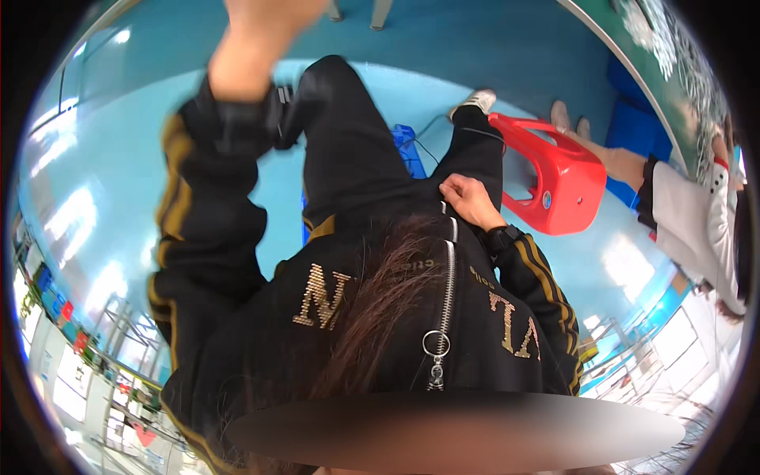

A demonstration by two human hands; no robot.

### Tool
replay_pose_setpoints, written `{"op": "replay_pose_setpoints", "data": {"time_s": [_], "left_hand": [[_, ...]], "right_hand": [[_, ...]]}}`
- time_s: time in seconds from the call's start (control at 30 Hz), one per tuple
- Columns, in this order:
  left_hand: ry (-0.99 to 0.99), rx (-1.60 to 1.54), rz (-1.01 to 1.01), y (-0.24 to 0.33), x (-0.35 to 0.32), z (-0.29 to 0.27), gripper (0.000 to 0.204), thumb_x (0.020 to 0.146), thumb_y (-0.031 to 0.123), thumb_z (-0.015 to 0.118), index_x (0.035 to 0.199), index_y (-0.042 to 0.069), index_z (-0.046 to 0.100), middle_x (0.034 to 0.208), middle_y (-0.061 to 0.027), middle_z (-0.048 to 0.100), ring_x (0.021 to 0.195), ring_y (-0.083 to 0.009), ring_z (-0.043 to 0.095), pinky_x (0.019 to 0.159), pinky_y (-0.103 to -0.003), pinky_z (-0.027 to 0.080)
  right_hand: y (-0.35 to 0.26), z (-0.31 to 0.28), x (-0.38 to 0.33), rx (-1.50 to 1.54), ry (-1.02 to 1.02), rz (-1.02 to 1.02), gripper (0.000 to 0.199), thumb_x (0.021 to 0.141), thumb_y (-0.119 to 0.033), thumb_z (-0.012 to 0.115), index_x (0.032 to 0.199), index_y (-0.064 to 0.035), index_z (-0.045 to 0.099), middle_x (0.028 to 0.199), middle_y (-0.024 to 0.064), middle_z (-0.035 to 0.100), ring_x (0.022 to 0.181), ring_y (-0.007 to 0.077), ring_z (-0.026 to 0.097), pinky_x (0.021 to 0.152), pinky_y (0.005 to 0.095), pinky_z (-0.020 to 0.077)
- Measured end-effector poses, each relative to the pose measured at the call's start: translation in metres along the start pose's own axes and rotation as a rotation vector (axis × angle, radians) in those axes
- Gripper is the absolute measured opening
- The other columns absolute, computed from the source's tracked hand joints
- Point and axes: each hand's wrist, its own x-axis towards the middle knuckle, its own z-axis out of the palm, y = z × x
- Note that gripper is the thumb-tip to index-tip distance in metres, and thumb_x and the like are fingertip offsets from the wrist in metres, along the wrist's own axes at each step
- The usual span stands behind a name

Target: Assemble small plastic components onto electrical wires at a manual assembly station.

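My left hand (269, 32) is raised at the upper left, smeared by motion and cut off by the picture's top edge, so its fingers and anything in them are hidden. A bulky black strap (249, 119) wraps that wrist. Low on my lap rests my right hand (471, 199), its fingers curled closed against the lower end of the zip of my black jacket (396, 317). Whether those fingers pinch the hem or anything else, I cannot make out. A black band (504, 237) sits on the right wrist.
A red plastic stool (574, 182) stands right of my leg. Between my legs shows a blue plastic crate (408, 150) with a dark cable nearby. At the far right, a person in white (689, 210) sits beside a green-topped table bearing heaps of whitish, shiny pieces (653, 36). Blue bins (641, 119) stand below.
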Motion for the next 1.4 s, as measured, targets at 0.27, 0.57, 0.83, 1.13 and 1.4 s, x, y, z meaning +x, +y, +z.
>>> {"op": "replay_pose_setpoints", "data": {"time_s": [0.27, 0.57, 0.83, 1.13, 1.4], "left_hand": [[-0.076, 0.524, -0.522, 0.058, -0.225, -0.107, 0.021, 0.082, 0.002, 0.062, 0.103, -0.002, 0.059, 0.097, -0.0186, 0.061, 0.089, -0.0348, 0.060, 0.078, -0.037, 0.049], [-0.033, 0.406, -0.772, 0.039, -0.233, -0.126, 0.014, 0.086, 0.004, 0.061, 0.099, 0.001, 0.061, 0.090, -0.0146, 0.062, 0.080, -0.0313, 0.061, 0.069, -0.036, 0.050], [-0.157, 0.507, -0.710, 0.034, -0.192, -0.109, 0.010, 0.087, 0.001, 0.057, 0.095, 0.000, 0.062, 0.085, -0.0137, 0.062, 0.074, -0.0287, 0.062, 0.064, -0.032, 0.049], [-0.309, 0.576, -0.273, 0.005, -0.016, 0.020, 0.021, 0.085, -0.002, 0.058, 0.106, -0.002, 0.059, 0.101, -0.0179, 0.061, 0.085, -0.0329, 0.061, 0.072, -0.036, 0.050], [-0.671, 0.732, -0.089, -0.055, 0.066, 0.080, 0.067, 0.077, 0.020, 0.071, 0.134, -0.001, 0.040, 0.137, -0.0246, 0.039, 0.125, -0.0439, 0.039, 0.101, -0.056, 0.032]], "right_hand": [[-0.016, 0.014, 0.016, -0.199, -0.086, 0.033, 0.017, 0.089, -0.016, 0.062, 0.083, -0.0001, 0.060, 0.064, 0.0070, 0.057, 0.058, 0.0106, 0.051, 0.056, 0.0276, 0.0422], [-0.018, 0.007, 0.028, -0.248, -0.094, 0.133, 0.014, 0.087, -0.015, 0.063, 0.084, -0.0008, 0.063, 0.064, 0.0088, 0.061, 0.058, 0.0133, 0.056, 0.057, 0.0291, 0.0453], [-0.020, 0.000, 0.042, -0.172, -0.098, -0.082, 0.013, 0.085, -0.012, 0.058, 0.087, -0.0015, 0.065, 0.074, 0.0109, 0.066, 0.070, 0.0186, 0.065, 0.065, 0.0319, 0.0512], [-0.155, -0.127, 0.028, -0.144, 0.307, -0.652, 0.012, 0.083, -0.015, 0.063, 0.090, -0.0054, 0.064, 0.082, 0.0135, 0.062, 0.074, 0.0314, 0.062, 0.062, 0.0432, 0.0481], [-0.293, -0.306, 0.104, 0.176, 0.503, -0.487, 0.036, 0.091, -0.013, 0.058, 0.124, -0.0023, 0.052, 0.068, 0.0092, 0.059, 0.056, 0.0149, 0.054, 0.053, 0.0297, 0.0440]]}}
